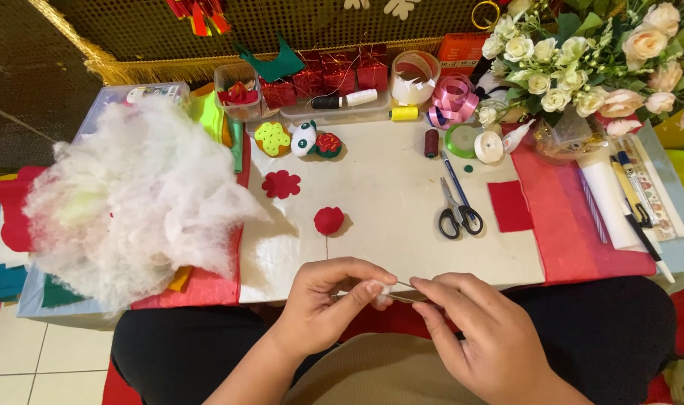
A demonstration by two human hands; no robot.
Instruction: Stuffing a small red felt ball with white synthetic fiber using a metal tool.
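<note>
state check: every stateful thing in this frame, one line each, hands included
left hand: fingertips pinched on a small white tuft
right hand: fingers pinched on a thin needle-like piece
scissors: lying flat, blades closed
red felt ball: stuffed round, on the white board, thread trailing toward the hands
white stuffing: loose, fluffed pile
red felt square: flat, cut
pink ribbon: loosely coiled

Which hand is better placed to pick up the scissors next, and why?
The right hand, probably. The scissors lie on the table's right side, straight above it, while the left hand sits further left and pinches a small white tuft.
</note>
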